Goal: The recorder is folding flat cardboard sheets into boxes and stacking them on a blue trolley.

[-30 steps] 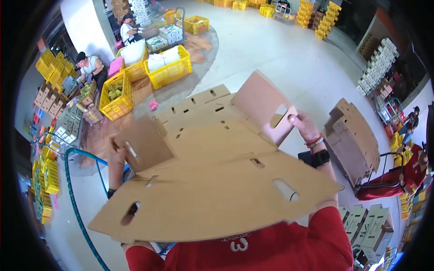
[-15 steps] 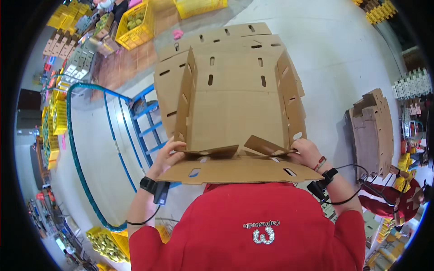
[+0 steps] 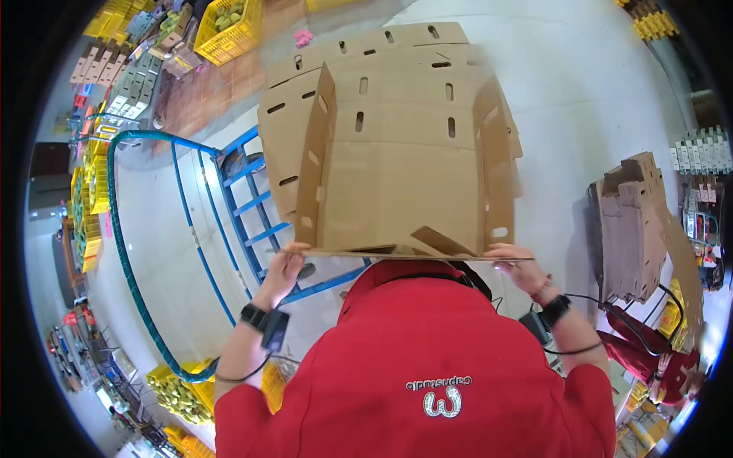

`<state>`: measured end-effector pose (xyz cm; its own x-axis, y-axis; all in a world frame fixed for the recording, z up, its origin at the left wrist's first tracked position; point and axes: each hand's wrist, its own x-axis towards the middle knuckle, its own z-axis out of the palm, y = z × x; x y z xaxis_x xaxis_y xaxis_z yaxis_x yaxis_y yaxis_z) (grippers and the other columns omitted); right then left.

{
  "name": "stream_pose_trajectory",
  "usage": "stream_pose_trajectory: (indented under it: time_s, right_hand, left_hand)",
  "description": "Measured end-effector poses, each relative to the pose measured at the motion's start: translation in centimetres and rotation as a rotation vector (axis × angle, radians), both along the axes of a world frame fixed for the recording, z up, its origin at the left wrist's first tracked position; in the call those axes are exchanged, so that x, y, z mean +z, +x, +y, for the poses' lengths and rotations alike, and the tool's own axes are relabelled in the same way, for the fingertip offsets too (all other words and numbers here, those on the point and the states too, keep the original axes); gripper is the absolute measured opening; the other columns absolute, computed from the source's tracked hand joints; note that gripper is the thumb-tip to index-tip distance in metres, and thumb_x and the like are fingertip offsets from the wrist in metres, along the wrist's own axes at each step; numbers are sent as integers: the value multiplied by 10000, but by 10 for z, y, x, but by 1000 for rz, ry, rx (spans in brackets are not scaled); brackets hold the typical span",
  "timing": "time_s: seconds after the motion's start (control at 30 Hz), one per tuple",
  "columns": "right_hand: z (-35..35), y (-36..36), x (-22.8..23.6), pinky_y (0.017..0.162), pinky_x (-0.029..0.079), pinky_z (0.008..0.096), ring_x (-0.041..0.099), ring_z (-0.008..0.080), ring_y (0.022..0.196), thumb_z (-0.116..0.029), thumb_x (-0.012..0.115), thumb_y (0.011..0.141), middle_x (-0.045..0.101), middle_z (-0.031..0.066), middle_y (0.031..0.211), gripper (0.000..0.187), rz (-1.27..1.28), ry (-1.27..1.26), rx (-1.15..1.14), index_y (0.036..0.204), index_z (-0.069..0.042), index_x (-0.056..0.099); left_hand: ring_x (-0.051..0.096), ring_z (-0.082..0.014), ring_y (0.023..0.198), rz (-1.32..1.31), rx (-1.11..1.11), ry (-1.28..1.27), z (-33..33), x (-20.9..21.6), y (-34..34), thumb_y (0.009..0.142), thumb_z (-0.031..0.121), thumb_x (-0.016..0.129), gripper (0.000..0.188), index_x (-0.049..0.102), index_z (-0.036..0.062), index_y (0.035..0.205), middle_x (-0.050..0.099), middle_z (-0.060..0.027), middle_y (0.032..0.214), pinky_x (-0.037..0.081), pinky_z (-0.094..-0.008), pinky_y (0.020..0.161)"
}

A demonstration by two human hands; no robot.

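Observation:
A partly folded cardboard box (image 3: 405, 187) lies in front of me, its left and right walls standing up. Its near panel (image 3: 427, 257) is upright and shows almost edge-on. At the panel's left end my left hand (image 3: 284, 271) grips the corner, fingers over the cardboard. My right hand (image 3: 519, 269) is closed round the right end, its fingers along the panel's edge. A small end flap (image 3: 441, 242) leans inward on the near right. The matching left flap is mostly hidden behind the near panel. Beneath the box lie flat cardboard sheets (image 3: 279, 145) with oval slots.
A blue cart (image 3: 256, 202) with a green-wrapped handle (image 3: 122, 252) stands at the left. Stacked cardboard (image 3: 630, 237) is at the right, where another person (image 3: 672, 374) is beside a long cardboard sheet (image 3: 683, 259). A yellow crate (image 3: 229, 46) of fruit stands far left.
Both hands have raised the near panel from leaning toward me to upright. At the right, a long cardboard sheet has come away from the stack beside the other person.

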<state>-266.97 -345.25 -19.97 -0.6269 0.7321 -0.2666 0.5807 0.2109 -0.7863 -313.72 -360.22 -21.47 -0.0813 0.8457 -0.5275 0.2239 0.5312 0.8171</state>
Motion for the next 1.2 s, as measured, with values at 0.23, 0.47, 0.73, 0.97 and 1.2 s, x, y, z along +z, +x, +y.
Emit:
stream_pose_trajectory:
  time_s: [0.23, 0.47, 0.73, 0.97, 1.2]
  right_hand:
    - [-1, -19, -81, 759, 423, 308, 552, 186, 830, -199, 580, 816, 609, 93, 855, 258, -4, -430, -488, 918, 38, 580]
    - [3, -74, -66, 934, 344, 378, 458, 231, 1100, -162, 555, 815, 480, 139, 1171, 424, -12, 160, -759, 1175, 27, 434]
    - [42, -85, -53, 928, 356, 383, 489, 290, 1044, -168, 572, 744, 538, 157, 1080, 462, -405, 350, 59, 1160, 1, 464]
    - [113, -130, -109, 873, 399, 302, 527, 215, 1023, -541, 372, 859, 539, 138, 1161, 624, -213, -939, 425, 1141, -10, 538]
    - [89, -166, -147, 858, 413, 292, 509, 180, 1018, -620, 424, 802, 553, 117, 1127, 709, -555, -1468, 441, 1133, -3, 535]
  left_hand:
    - [562, -238, 825, 432, 163, -113, 35, -59, 27, 838, 266, 534, 281, 596, -2, 892, 586, -134, 894, 430, -304, 706]
    - [380, -349, 1164, 1172, 381, 338, 67, -53, 69, 783, 311, 580, 479, 499, 19, 1155, 390, -189, 1274, 303, -438, 958]
    - [180, -371, 1277, 950, -767, 451, 76, -39, 90, 669, 366, 657, 709, 361, 212, 1294, 238, -128, 1384, 146, -588, 990]
    - [195, -365, 1265, 1031, -743, 415, 61, -61, 104, 577, 379, 714, 743, 404, 316, 1250, 261, -111, 1365, 125, -666, 942]
    - [252, -349, 1234, 1020, -675, 284, 56, -65, 118, 532, 355, 730, 742, 435, 375, 1213, 314, -87, 1323, 150, -682, 920]
